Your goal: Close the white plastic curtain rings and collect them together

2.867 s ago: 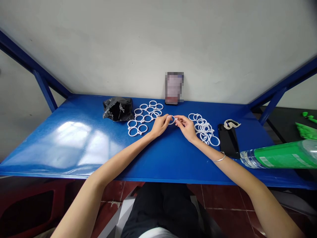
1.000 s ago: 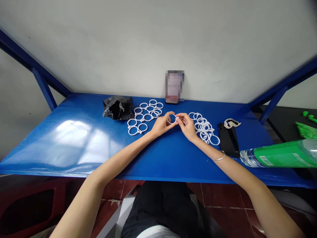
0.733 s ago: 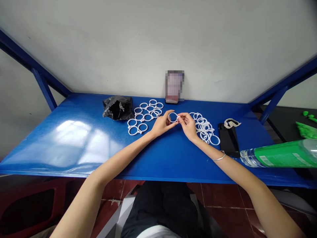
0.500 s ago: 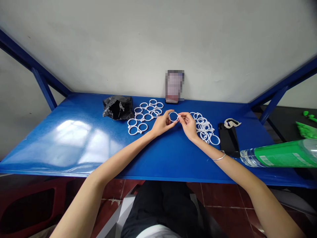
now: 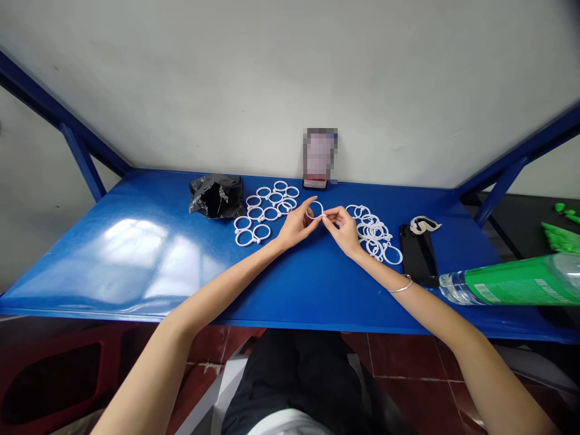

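Note:
A white plastic ring [image 5: 315, 211] is held just above the blue table [image 5: 136, 254] between both my hands. My left hand [image 5: 296, 226] pinches its left side, fingers closed on it. My right hand [image 5: 343, 228] pinches its right side at the clasp. Left of my hands lie several white rings [image 5: 265, 211] spread flat. To the right sits a tangled pile of white rings [image 5: 374, 235].
A crumpled black plastic bag [image 5: 215, 197] lies at the back left. A phone [image 5: 319, 158] leans against the wall. A black phone [image 5: 417, 254] and a beige clip [image 5: 423, 225] lie to the right. A green-labelled bottle [image 5: 512, 284] lies on the right edge.
The ring tilted up to face me, then turned back down between my fingers. Both hands stayed in the same spot. The piles have not moved.

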Demonstrator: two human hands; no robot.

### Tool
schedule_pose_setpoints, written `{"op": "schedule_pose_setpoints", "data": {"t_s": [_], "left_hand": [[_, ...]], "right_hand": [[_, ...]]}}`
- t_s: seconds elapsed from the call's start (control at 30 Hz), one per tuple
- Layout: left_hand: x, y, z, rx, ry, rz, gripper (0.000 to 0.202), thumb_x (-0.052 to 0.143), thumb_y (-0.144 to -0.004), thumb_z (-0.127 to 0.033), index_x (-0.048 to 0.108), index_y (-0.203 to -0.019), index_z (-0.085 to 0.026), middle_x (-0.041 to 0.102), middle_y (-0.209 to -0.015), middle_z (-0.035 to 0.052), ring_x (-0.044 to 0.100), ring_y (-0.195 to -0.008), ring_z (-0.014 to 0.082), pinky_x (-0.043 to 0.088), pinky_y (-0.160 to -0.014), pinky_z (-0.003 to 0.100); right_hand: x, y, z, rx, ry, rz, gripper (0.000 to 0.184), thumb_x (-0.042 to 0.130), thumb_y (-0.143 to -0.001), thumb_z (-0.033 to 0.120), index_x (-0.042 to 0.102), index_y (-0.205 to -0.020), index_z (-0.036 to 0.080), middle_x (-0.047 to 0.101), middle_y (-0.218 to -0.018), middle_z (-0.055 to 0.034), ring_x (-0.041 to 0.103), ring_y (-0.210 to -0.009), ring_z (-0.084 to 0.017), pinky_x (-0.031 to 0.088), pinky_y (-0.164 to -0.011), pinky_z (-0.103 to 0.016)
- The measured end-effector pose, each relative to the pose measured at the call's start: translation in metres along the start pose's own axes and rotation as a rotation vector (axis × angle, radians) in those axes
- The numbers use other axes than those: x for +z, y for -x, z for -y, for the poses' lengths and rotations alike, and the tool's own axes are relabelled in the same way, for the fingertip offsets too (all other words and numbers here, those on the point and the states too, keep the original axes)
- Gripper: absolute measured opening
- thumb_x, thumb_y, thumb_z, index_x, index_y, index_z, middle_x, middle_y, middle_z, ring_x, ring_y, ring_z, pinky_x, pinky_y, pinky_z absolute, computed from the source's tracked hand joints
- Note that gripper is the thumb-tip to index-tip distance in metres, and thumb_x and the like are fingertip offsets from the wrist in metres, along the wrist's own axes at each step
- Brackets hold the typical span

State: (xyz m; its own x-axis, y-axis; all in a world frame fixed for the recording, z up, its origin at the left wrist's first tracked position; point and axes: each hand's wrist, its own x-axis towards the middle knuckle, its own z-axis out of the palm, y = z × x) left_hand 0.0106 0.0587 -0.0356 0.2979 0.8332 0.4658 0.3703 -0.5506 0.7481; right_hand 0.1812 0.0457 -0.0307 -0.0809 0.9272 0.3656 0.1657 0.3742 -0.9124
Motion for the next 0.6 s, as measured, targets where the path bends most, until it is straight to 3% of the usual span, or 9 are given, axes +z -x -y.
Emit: {"op": "schedule_pose_setpoints", "data": {"t_s": [0.33, 0.6], "left_hand": [[0.002, -0.003, 0.009, 0.123, -0.054, -0.024, 0.057, 0.043, -0.098, -0.050, 0.036, -0.146, -0.020, 0.058, -0.103, 0.0110, 0.057, -0.082, 0.0160, 0.052, -0.065, 0.025], [0.001, -0.003, 0.011, 0.124, -0.049, 0.008, 0.056, 0.045, -0.098, -0.049, 0.037, -0.146, -0.022, 0.058, -0.103, 0.0092, 0.056, -0.076, 0.0139, 0.051, -0.061, 0.023]], "right_hand": [[0.001, 0.000, 0.001, 0.023, -0.030, 0.024, 0.035, 0.068, -0.082, 0.056, 0.059, -0.086, 0.023, 0.066, -0.083, -0.0024, 0.066, -0.075, -0.017, 0.057, -0.074, -0.035], [0.000, -0.001, -0.003, 0.070, -0.026, 0.068, 0.035, 0.065, -0.084, 0.056, 0.056, -0.084, 0.022, 0.066, -0.080, -0.0010, 0.067, -0.074, -0.017, 0.056, -0.074, -0.034]]}}
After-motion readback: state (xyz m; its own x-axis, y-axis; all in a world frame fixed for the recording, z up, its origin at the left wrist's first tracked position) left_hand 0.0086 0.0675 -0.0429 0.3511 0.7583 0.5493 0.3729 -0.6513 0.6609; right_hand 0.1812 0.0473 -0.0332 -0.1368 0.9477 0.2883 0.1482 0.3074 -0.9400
